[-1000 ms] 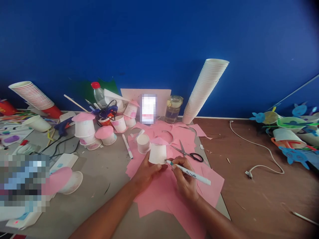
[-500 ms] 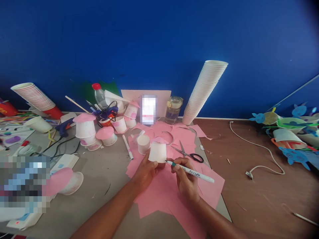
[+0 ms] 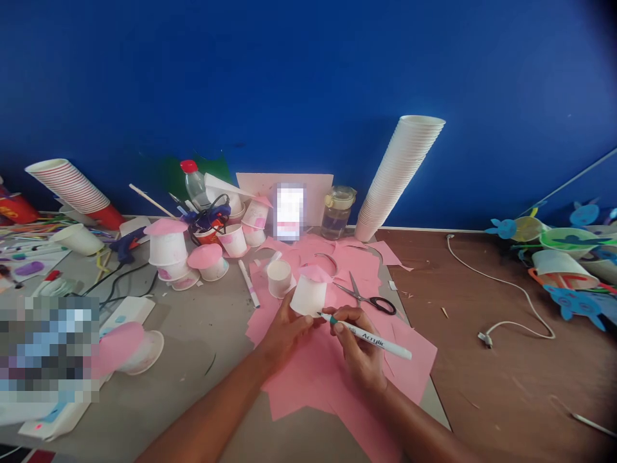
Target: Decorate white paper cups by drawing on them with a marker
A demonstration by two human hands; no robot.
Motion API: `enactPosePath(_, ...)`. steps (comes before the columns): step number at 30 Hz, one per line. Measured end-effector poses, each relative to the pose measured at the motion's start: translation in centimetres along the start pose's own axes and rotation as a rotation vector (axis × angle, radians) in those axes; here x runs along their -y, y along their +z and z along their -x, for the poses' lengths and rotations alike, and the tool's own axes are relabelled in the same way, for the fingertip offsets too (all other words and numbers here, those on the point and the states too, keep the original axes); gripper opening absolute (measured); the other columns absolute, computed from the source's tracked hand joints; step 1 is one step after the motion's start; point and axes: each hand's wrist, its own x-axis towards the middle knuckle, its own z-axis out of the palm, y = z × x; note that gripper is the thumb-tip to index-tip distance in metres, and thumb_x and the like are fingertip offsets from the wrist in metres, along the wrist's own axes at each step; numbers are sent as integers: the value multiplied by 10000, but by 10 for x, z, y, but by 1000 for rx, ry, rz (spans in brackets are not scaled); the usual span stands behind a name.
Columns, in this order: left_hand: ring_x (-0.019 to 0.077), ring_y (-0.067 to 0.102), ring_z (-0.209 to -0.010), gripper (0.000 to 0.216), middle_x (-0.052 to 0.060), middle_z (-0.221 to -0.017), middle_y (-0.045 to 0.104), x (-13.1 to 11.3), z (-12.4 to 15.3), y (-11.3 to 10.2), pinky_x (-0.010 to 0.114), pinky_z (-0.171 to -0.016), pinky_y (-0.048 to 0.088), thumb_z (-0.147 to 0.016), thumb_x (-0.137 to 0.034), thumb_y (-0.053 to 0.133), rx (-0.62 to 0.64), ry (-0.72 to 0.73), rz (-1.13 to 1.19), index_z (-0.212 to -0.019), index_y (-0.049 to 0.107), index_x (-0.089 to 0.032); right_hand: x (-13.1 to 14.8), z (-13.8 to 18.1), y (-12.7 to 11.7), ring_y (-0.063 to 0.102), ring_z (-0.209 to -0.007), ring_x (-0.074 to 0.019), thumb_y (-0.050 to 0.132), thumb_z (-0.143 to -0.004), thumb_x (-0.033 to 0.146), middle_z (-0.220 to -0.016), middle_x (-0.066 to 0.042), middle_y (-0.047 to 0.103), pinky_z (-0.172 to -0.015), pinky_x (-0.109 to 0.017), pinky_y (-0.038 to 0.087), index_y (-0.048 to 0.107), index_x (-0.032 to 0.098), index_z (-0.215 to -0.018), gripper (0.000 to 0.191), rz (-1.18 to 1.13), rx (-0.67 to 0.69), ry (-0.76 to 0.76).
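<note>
My left hand (image 3: pixel 284 331) grips an upside-down white paper cup (image 3: pixel 308 296) with a pink paper top, tilted a little above the pink paper sheets (image 3: pixel 332 373). My right hand (image 3: pixel 359 350) pinches a white acrylic marker (image 3: pixel 366 335) with a teal band, and its tip touches the cup's lower rim on the right. A small open white cup (image 3: pixel 279 278) stands just behind the held cup. Scissors (image 3: pixel 369 298) with black handles lie on the pink paper to the right of the cup.
Several finished pink-topped cups (image 3: pixel 166 247) stand at the left. A tall leaning stack of white cups (image 3: pixel 398 177) rests against the blue wall, beside a glass jar (image 3: pixel 336 212). A white cable (image 3: pixel 501 302) lies at the right. Blue paper crafts (image 3: pixel 563 257) crowd the far right.
The cup in my left hand has tilted slightly, and the marker tip stays at its rim. Both hands have shifted only a little.
</note>
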Motion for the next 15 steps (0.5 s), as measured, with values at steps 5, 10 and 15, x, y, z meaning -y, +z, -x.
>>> enactPosePath(5,169,610,-911,506,32,-999,662,4,-2,-2,325,-847,446,-755,-246,766,-19,36,-19,-1215,556,-275,4,-3,0,668,-935,-239,621,-874,314,-778,-39,647,-769,-372,553,645,244,-855,76,93,49,-86)
enactPosePath(10,178,626,-919,535,33,-1009,671,3,-2,-1,347,-879,449,-730,-256,789,-37,22,-16,-1213,560,-279,6,-4,1,648,-849,-210,578,-895,260,-824,-44,659,-724,-344,529,634,246,-890,58,228,73,-158)
enactPosePath(15,201,652,-954,511,62,-1038,692,0,-1,-1,392,-949,438,-739,-272,784,-25,-22,9,-1203,570,-266,2,-1,1,543,-663,-155,576,-906,286,-753,-3,568,-593,-283,468,594,244,-922,49,197,-70,-92)
